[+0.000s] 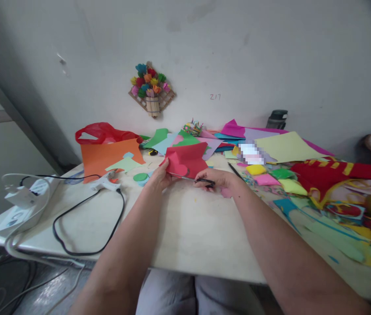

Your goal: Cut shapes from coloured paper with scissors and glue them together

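A sheet of red paper point(187, 157) is held up over the middle of the table, its lower edge cut in a curve. My left hand point(161, 177) pinches the sheet at its left side. In my right hand point(216, 177) are scissors point(209, 182) with dark handles, their fingers closed round the grips. The thin metal blades point left along the paper's lower edge, close to my left fingers. How far apart the blades are is hard to make out. A small pink scrap point(226, 193) lies beneath my right wrist.
Left are an orange sheet point(90, 157), green paper circles point(140, 177), a white glue gun point(108, 181) with a looping black cord, and a power strip point(45, 194). Coloured packets point(264, 178), scraps and a red cloth-like piece point(313, 175) crowd the right. A dark bottle point(276, 119) stands behind.
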The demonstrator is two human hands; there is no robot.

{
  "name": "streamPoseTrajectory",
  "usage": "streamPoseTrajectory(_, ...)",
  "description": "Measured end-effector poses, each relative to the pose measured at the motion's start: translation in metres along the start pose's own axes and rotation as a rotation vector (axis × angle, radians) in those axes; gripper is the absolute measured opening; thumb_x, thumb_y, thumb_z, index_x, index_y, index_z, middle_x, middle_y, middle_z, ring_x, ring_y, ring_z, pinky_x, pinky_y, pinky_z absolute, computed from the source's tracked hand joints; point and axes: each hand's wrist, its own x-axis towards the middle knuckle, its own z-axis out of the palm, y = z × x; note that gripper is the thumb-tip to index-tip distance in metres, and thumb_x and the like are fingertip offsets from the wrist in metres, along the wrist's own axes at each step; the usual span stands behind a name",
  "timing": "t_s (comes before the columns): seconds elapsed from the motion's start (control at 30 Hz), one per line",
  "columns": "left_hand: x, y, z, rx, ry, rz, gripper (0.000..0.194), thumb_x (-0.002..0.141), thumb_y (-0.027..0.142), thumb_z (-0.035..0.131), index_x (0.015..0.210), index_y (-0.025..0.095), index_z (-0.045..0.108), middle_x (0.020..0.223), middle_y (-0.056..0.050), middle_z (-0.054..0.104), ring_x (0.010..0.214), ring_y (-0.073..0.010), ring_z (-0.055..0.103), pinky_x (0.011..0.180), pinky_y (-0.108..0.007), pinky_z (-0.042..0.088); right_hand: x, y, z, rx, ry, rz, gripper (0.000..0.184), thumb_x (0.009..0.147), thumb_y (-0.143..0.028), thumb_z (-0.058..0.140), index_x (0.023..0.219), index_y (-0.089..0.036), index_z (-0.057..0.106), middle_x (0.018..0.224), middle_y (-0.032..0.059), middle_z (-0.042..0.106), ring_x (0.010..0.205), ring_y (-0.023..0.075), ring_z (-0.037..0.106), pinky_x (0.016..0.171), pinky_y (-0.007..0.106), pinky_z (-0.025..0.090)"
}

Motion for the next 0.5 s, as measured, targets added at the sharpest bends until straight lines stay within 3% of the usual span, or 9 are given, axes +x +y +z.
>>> streamPoseTrajectory(0.5, 0.0041, 0.0000, -0.0062, 0.023, -0.047, -0.029, 0.024, 0.083, 0.032, 0.051, 0.099, 0.015, 0.056, 0.076, -0.008, 0.067, 0.065, -0.0213, 0.065, 0.067, -0.045, 0.054, 0.0022, 0.0019, 0.0007, 0.028, 0.000, -0.011, 0.034, 0.066, -0.042, 0.067, 0.081, -0.013, 0.059, 0.046, -0.0051, 0.048, 0.035, 0.0042, 0.038, 0.038, 0.020, 0.027)
